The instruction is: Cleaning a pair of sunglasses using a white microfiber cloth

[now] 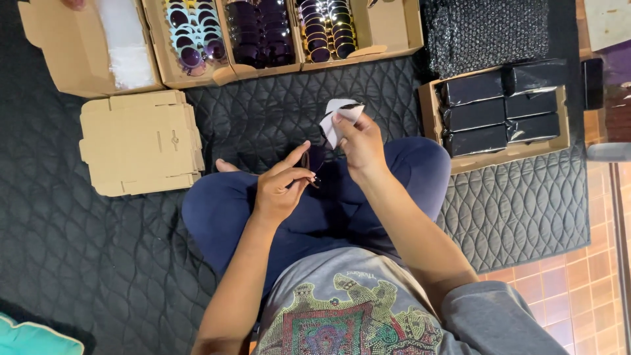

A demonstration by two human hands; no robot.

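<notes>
A pair of dark sunglasses (310,164) is being pinched in the left hand (279,187) over the crossed legs (223,210) — just beside it, slightly higher, a white cloth (338,115) is being gripped by the right hand (361,146).

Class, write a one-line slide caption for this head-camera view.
Seated cross-legged on a quilted mat, left hand holds dark sunglasses while right hand lifts a white cloth.
</notes>
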